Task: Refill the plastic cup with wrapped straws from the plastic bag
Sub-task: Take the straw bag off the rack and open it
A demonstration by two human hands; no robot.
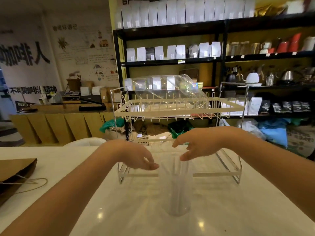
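At a café counter, we hold both hands over a clear plastic cup (175,188) that stands upright on the white countertop (119,210), just in front of a two-tier wire dish rack (180,108). Our left hand (136,155) comes in from the cup's left, fingers loosely curled and open, gripping nothing, the fingertips (153,166) at the cup's rim; the blur keeps us from saying whether they touch it. Our right hand (196,143) hovers above and slightly behind the cup, fingers spread and open, thumb pointing down toward the rim, also empty. Inside the cup, pale wrapped straws (175,176) stand upright, faint through the clear wall; we cannot count them. A crumpled clear plastic bag (172,92) lies on the rack's upper tier, well above and behind the cup; whether anything is in it is not visible. Left of the cup, at the counter's edge, lies a brown paper bag (15,171) with a twine handle (34,183) trailing toward the cup. Behind the rack, dark shelving (170,31) carries rows of white pouches (179,12), with kettles (252,78) on a shelf to the right.
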